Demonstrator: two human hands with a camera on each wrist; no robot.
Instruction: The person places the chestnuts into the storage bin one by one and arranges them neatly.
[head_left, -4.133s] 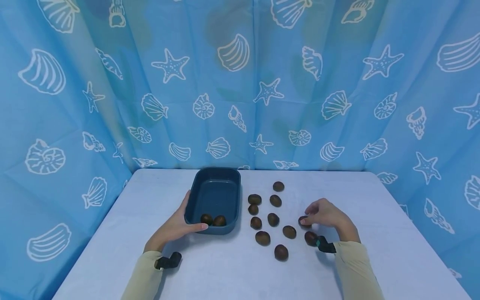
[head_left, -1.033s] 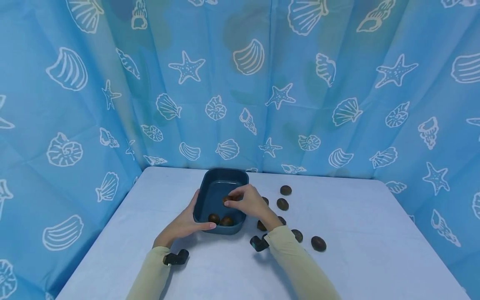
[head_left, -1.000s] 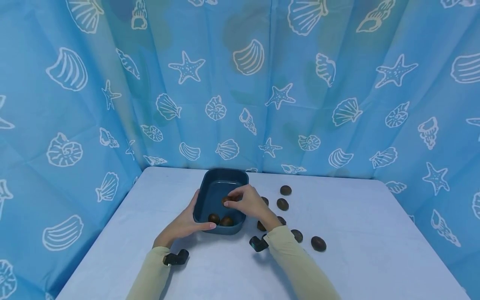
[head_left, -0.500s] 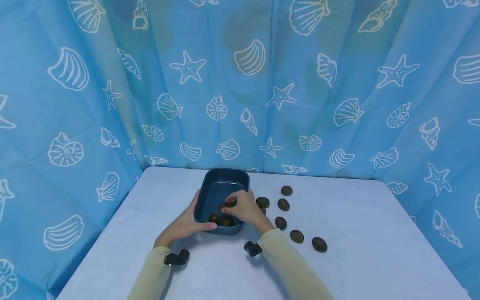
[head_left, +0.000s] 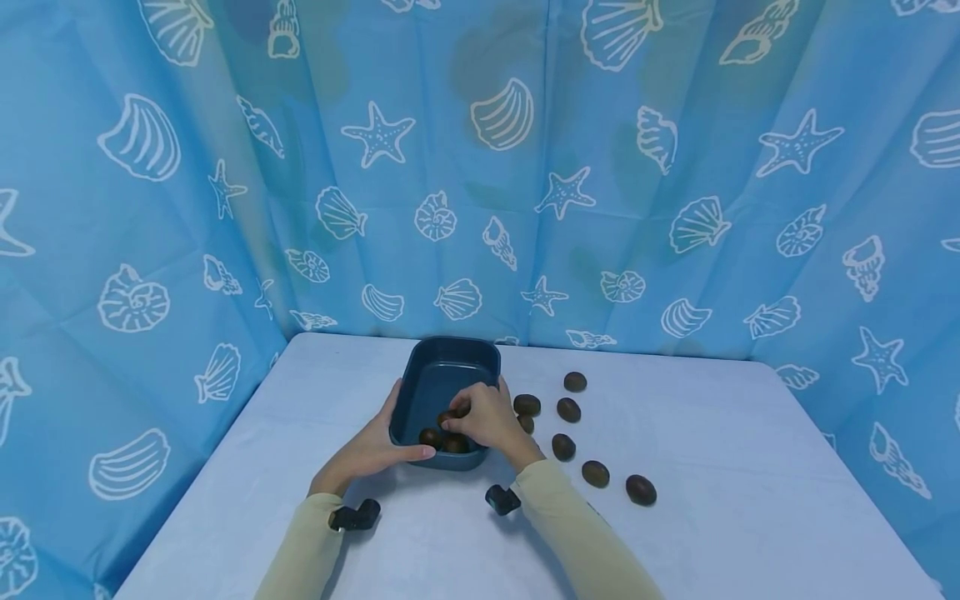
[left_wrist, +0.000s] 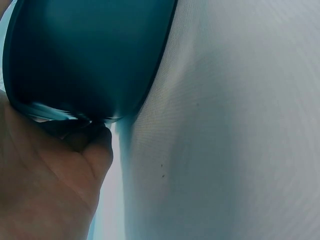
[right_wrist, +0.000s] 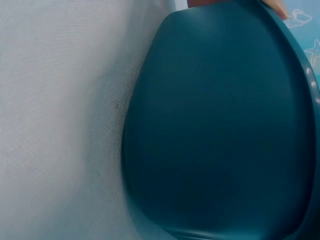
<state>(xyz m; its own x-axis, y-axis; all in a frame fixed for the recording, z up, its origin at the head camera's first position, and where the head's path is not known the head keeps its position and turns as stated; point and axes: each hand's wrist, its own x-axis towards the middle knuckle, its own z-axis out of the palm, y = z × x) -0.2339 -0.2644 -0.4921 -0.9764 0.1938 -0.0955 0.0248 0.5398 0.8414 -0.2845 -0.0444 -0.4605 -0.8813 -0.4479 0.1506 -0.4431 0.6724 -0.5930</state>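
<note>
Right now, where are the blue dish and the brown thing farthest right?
Blue dish (head_left: pixel 442 379), head view: bare inside bottom.
Brown thing farthest right (head_left: pixel 641 490), head view: middle of its top.

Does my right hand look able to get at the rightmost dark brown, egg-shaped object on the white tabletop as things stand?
Probably yes, once it lets go: your right hand is pinching another brown object inside the dark blue rectangular tray. Nothing covers the rightmost egg-shaped object.
</note>
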